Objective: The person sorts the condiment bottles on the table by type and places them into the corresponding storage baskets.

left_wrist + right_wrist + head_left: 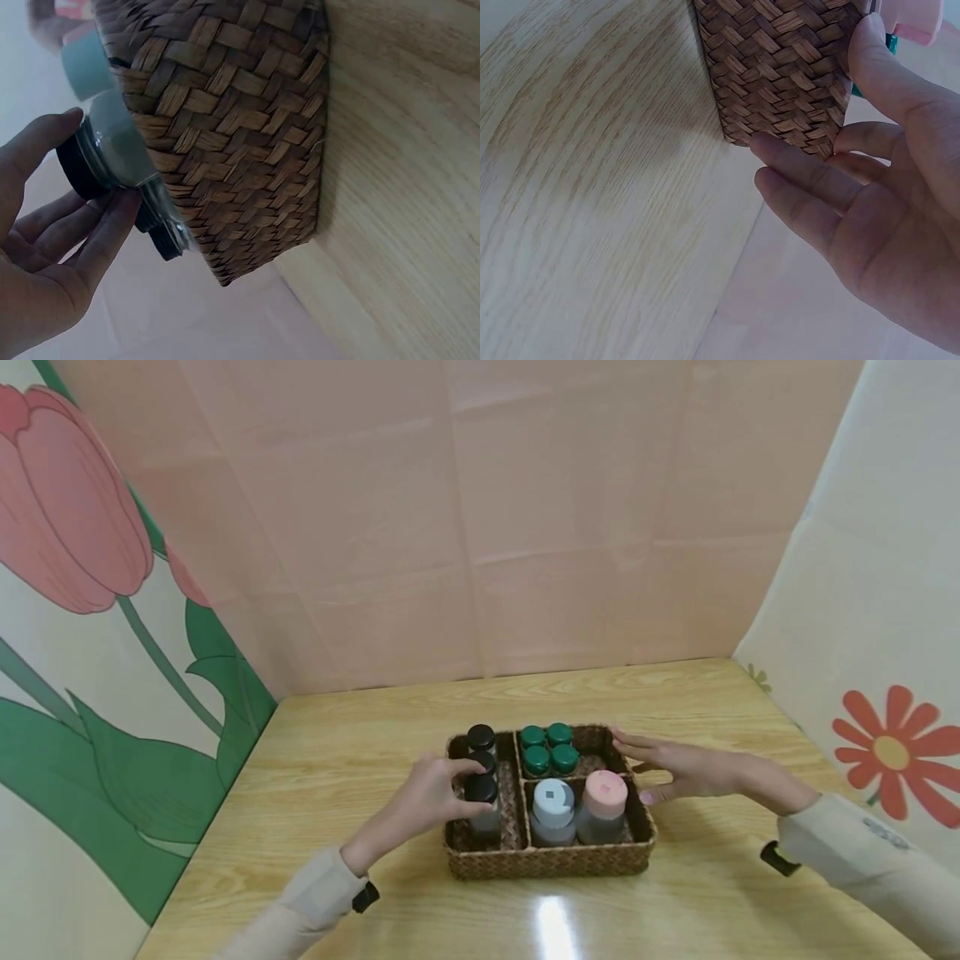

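My left hand [433,800] holds a clear jar with a black lid [481,787] between thumb and fingers, at the near end of the left compartment of a woven basket [551,863]. In the left wrist view, thumb and fingertips lie on either side of this jar [116,142], which stands partly above the rim. Behind it in the row are two more black lids [482,737]. My right hand [693,770] rests against the basket's right side, its fingers extended; in the right wrist view the thumb touches the woven wall [787,75] near the rim.
Several green-lidded containers [536,759] fill part of the back right compartment. A white-capped bottle [554,806] and a pink-capped bottle [603,802] stand in the front right one. The basket sits on a wood-grain table [360,743], with a pink sheet [465,527] behind.
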Tool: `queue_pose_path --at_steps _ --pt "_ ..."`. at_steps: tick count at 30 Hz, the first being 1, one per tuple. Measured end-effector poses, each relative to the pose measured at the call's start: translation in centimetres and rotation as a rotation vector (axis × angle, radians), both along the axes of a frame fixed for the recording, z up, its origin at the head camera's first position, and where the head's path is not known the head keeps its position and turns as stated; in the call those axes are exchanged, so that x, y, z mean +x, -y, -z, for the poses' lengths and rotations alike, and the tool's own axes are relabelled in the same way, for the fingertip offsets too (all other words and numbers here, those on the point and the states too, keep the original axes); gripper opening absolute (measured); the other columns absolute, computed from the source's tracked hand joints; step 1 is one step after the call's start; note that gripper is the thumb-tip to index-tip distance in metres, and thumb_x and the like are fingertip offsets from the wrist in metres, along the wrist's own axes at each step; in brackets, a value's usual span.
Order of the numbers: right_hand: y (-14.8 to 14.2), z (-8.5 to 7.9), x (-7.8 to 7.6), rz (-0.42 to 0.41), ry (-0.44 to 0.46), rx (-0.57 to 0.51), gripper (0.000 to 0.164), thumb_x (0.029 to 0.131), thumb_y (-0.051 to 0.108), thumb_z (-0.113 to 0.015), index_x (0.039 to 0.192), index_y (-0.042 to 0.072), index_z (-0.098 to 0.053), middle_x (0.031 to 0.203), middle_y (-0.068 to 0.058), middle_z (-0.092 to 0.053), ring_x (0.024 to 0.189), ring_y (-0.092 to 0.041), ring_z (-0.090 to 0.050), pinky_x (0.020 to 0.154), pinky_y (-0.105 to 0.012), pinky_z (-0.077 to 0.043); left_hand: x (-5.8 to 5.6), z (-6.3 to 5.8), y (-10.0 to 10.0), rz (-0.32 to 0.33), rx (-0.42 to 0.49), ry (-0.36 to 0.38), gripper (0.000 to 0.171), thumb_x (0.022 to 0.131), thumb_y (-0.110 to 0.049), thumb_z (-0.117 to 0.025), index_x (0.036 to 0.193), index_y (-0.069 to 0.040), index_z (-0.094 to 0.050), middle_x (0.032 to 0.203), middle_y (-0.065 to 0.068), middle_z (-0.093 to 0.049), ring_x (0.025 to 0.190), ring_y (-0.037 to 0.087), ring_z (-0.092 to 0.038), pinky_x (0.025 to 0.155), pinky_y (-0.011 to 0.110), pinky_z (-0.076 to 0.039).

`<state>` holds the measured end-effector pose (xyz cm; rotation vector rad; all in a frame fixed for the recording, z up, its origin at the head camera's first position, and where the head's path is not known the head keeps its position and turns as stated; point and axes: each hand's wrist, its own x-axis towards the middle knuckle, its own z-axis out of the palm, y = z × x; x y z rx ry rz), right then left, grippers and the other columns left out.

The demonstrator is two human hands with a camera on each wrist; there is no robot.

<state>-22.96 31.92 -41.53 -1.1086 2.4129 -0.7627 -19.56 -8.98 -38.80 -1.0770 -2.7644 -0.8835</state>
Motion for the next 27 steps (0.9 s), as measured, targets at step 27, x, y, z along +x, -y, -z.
queue_pose_path --at_steps 27 --pt "0.6 -2.8 -0.9 0.013 -0.123 0.252 0.089 0.09 0.055 -0.064 0.146 -0.01 -0.04 0.157 -0.03 -0.02 0.133 -0.047 -0.04 0.103 -0.063 -0.038 0.3 2.0 0.2 0.025 0.025 0.034 0.053 0.082 -0.032 -0.082 0.124 -0.002 -0.068 0.097 0.008 -0.074 0.041 0.0 -0.03 0.052 0.018 -0.042"
